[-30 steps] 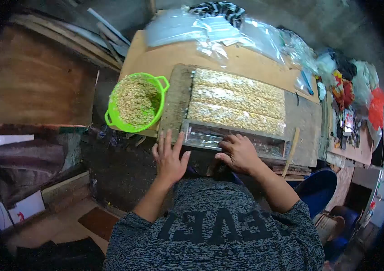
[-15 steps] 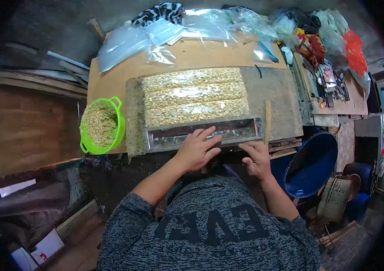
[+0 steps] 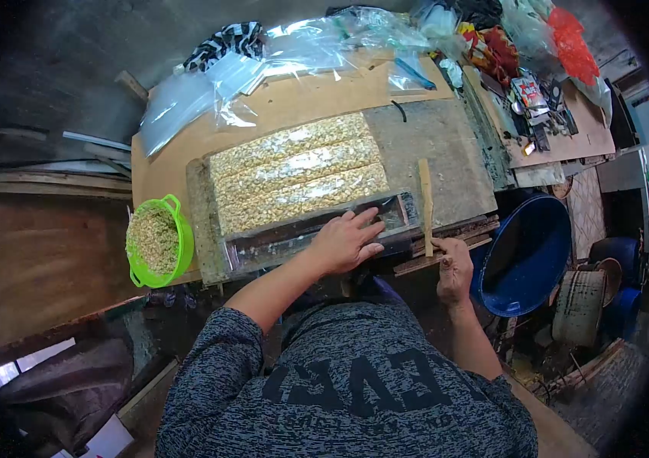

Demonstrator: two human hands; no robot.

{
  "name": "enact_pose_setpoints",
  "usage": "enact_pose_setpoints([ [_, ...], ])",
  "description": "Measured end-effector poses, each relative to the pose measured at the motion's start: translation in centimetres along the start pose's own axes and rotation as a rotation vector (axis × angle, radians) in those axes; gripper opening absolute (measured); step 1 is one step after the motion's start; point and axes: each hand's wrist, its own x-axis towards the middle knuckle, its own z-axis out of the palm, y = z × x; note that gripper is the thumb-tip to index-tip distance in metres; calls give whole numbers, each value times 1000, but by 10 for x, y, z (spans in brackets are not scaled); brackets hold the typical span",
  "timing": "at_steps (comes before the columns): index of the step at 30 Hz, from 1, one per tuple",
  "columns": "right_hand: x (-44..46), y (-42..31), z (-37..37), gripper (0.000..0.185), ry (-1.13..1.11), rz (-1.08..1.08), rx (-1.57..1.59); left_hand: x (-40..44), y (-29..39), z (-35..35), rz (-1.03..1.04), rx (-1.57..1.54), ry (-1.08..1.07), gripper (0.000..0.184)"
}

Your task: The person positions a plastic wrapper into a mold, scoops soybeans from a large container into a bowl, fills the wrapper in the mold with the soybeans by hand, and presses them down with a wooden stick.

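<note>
as far as can be judged from the head view, rate as done three pale, pebbly rows (image 3: 263,172) laid side by side on the grey board (image 3: 447,153) atop the desk (image 3: 313,99), with glare across parts of the surface. find a long, narrow frame (image 3: 410,210) set along the near edge of the nearest row; note a dark interior and, in the visible part, no fill of pale pieces. count as left, by judgement only, the loose pieces (image 3: 153,238) heaped in the green basin (image 3: 185,248), just beside the left edge of the board. record left hand (image 3: 343,243) as spread, palm down, with fingers reaching over the right part of the frame. record right hand (image 3: 454,269) as partly curled at the near end of the wooden stick (image 3: 426,202); cannot tell from this angle whether pinching or merely touching. log the stick as lying right of the frame, with near end past the edge of the board. list also clear plastic sheets (image 3: 172,107) along the far side of the desk.
</note>
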Motion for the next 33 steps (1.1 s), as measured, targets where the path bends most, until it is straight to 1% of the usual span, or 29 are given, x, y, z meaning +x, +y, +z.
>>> enact_pose_setpoints([
  [4,-1,2,-3,61,2,24,2,18,3,3,-19,-32,-41,49],
  [6,-3,4,-5,62,6,11,16,24,1,5,-40,17,-101,50],
  [9,-5,5,-7,61,-1,29,9,24,3,4,-36,15,-125,52],
  [12,-6,9,-5,62,4,50,21,23,1,7,-15,8,-62,52],
  [16,0,7,-2,62,-19,48,61,24,4,6,-52,1,-108,52],
  [19,6,-3,3,62,-11,-8,52,20,3,9,-35,59,-58,52],
  [21,9,-18,8,55,-79,-56,64,12,5,8,-28,75,17,51],
  [22,11,-24,13,55,-80,-60,67,7,7,7,-32,78,20,51],
  [24,15,-37,25,46,-252,-243,66,-13,8,1,-71,46,57,50],
  [25,19,-43,33,46,-253,-249,70,-24,9,-4,-75,51,61,50],
  [27,30,-51,46,44,-400,-312,-54,-51,11,-13,-160,101,172,52],
  [28,35,-50,51,44,-403,-321,-49,-64,11,-15,-167,106,177,52],
  [30,42,-45,65,47,-335,-324,-313,-89,11,-17,-290,233,298,56],
  [31,43,-40,69,54,-379,-254,-393,-101,6,-16,-354,148,283,60],
  [32,44,-38,71,54,-385,-266,-390,-111,3,-13,-366,149,290,60],
  [33,47,-37,72,57,-369,-263,-454,-119,1,-12,-432,199,303,61],
])
